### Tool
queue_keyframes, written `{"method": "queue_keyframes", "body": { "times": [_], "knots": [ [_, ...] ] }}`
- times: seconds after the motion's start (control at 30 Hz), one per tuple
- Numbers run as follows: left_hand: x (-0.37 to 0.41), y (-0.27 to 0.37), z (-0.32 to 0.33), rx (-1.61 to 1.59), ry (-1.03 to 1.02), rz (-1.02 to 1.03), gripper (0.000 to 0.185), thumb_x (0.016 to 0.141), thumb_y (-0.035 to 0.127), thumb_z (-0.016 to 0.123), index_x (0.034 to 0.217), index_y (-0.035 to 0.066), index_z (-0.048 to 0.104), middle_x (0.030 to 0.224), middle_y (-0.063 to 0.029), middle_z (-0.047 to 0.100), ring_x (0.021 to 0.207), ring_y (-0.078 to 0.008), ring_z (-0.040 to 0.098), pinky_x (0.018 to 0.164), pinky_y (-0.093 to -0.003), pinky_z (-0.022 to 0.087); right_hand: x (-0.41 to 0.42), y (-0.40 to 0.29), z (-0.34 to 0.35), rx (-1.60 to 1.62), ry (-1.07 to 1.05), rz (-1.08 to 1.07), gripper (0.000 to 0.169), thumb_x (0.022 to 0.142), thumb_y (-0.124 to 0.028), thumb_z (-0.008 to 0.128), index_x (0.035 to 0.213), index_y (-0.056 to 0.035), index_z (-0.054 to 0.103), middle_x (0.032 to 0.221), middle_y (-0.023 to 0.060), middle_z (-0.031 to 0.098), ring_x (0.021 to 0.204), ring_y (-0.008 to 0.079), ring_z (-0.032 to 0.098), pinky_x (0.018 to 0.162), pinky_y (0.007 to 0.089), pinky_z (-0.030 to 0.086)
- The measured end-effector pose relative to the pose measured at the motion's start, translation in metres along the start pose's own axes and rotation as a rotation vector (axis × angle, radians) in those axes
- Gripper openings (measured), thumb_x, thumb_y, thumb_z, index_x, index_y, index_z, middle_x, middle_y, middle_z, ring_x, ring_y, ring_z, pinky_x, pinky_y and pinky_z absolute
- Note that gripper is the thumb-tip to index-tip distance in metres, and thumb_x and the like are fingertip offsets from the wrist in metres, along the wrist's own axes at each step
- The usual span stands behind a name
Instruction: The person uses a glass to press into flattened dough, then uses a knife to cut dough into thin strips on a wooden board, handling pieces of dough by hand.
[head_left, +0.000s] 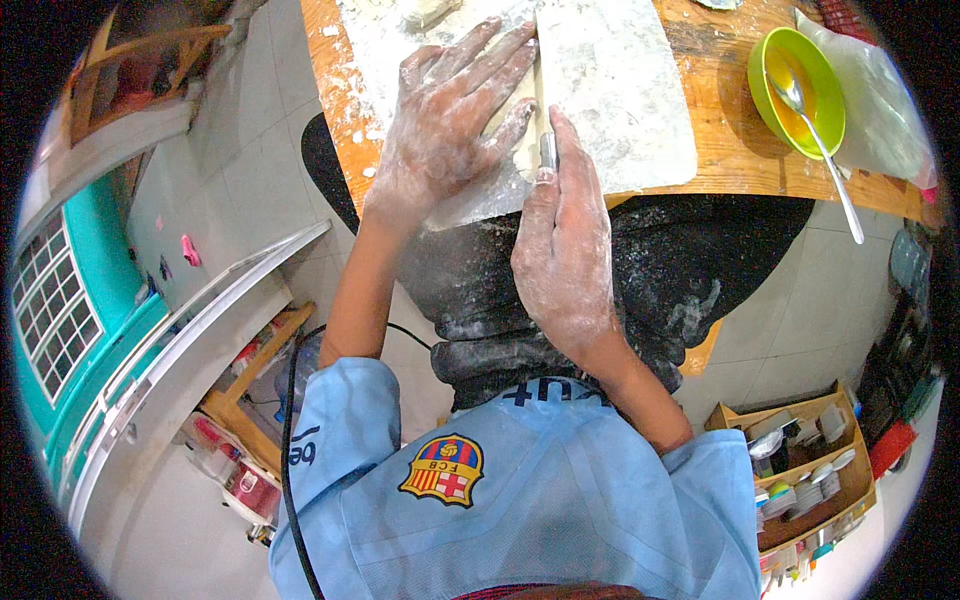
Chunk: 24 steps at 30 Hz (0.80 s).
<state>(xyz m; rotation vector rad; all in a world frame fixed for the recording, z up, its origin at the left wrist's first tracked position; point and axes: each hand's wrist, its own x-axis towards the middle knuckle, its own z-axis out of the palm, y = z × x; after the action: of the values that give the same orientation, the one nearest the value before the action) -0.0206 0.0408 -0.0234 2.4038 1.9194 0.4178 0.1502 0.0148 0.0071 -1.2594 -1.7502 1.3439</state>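
Note:
My left hand (457, 112), coated in flour, lies palm down with its fingers spread over a flat piece of pale dough (526, 160). In my right hand (566, 255) is the metal handle of a knife (548, 150), with the index finger stretched along its side. The thin blade points away from me, close beside my left fingertips and thumb. Both hands work above a floury white sheet (619, 97) on the wooden table (720, 169). How much dough lies under my left palm is hidden.
A lump of dough (431, 11) sits at the far edge. To the right, a green bowl (759, 97) holds yellow liquid and a metal spoon (832, 165) that juts past the table edge. Next to it is a clear plastic bag (874, 105). A wooden shelf (817, 457) stands behind on the right.

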Motion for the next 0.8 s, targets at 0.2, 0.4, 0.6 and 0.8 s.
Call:
{"method": "queue_keyframes", "body": {
  "times": [0.2, 0.4, 0.6, 0.8],
  "knots": [
    [-0.001, -0.001, 0.004, -0.017, 0.006, -0.003, 0.049, 0.089, 0.026, 0.067, 0.136, 0.015, 0.060, 0.149, -0.0003, 0.052, 0.141, -0.0209, 0.044, 0.112, -0.0475, 0.031, -0.006, 0.001, 0.005, -0.045, -0.008, 0.009, 0.054, 0.099, -0.008, 0.040, 0.148, 0.0100, 0.026, 0.129, 0.0369, 0.043, 0.118, 0.0529, 0.049, 0.104, 0.0535, 0.040],
    [-0.004, -0.002, 0.002, -0.043, 0.070, 0.037, 0.043, 0.084, 0.023, 0.072, 0.127, 0.015, 0.067, 0.143, 0.0002, 0.058, 0.136, -0.0210, 0.050, 0.111, -0.0457, 0.034, -0.008, 0.003, 0.005, -0.035, -0.012, 0.023, 0.056, 0.099, -0.007, 0.041, 0.149, 0.0097, 0.024, 0.123, 0.0368, 0.044, 0.113, 0.0527, 0.050, 0.101, 0.0536, 0.042],
    [-0.004, -0.001, 0.001, -0.044, 0.093, 0.059, 0.036, 0.084, 0.024, 0.072, 0.119, 0.015, 0.071, 0.138, -0.0006, 0.062, 0.132, -0.0221, 0.053, 0.109, -0.0462, 0.036, -0.017, 0.009, 0.010, -0.061, 0.000, -0.006, 0.058, 0.098, -0.006, 0.042, 0.150, 0.0093, 0.023, 0.121, 0.0349, 0.045, 0.110, 0.0512, 0.051, 0.099, 0.0517, 0.044],
    [-0.003, 0.006, -0.002, -0.020, 0.073, 0.055, 0.038, 0.080, 0.020, 0.077, 0.118, 0.014, 0.072, 0.138, -0.0023, 0.062, 0.133, -0.0233, 0.053, 0.107, -0.0441, 0.039, -0.019, 0.003, 0.007, -0.013, -0.040, 0.101, 0.052, 0.103, -0.014, 0.034, 0.149, 0.0096, 0.028, 0.134, 0.0344, 0.044, 0.123, 0.0489, 0.046, 0.109, 0.0493, 0.035]
  ]
}}
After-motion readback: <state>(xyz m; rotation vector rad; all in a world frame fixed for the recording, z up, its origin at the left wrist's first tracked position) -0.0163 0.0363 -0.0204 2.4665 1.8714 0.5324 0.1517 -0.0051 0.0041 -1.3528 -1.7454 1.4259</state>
